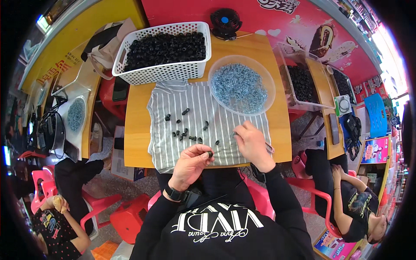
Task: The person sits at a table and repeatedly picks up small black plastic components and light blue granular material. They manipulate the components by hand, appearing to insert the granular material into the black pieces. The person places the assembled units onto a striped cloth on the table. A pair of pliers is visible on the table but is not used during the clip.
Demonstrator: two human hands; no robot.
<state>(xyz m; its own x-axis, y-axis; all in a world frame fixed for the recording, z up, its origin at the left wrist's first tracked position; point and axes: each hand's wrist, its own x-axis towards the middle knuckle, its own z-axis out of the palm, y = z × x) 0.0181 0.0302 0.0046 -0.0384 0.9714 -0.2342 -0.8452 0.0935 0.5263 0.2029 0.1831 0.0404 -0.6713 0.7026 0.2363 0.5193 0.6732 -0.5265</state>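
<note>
My left hand (193, 162) pinches a small black plastic part (210, 154) between thumb and fingers, just above the near edge of a grey striped cloth (195, 108). My right hand (251, 143) rests on the cloth to the right, fingers curled; what it holds is too small to tell. Several loose black parts (184, 130) lie scattered across the cloth. Beyond them stands a clear round bowl (265, 102) filled with small silvery-blue rings (238, 86).
A white perforated basket (160, 73) full of black parts sits at the back of the wooden table (136, 121), a small black fan (225, 22) behind it. Other people sit left and right on red chairs at neighbouring tables with more bins.
</note>
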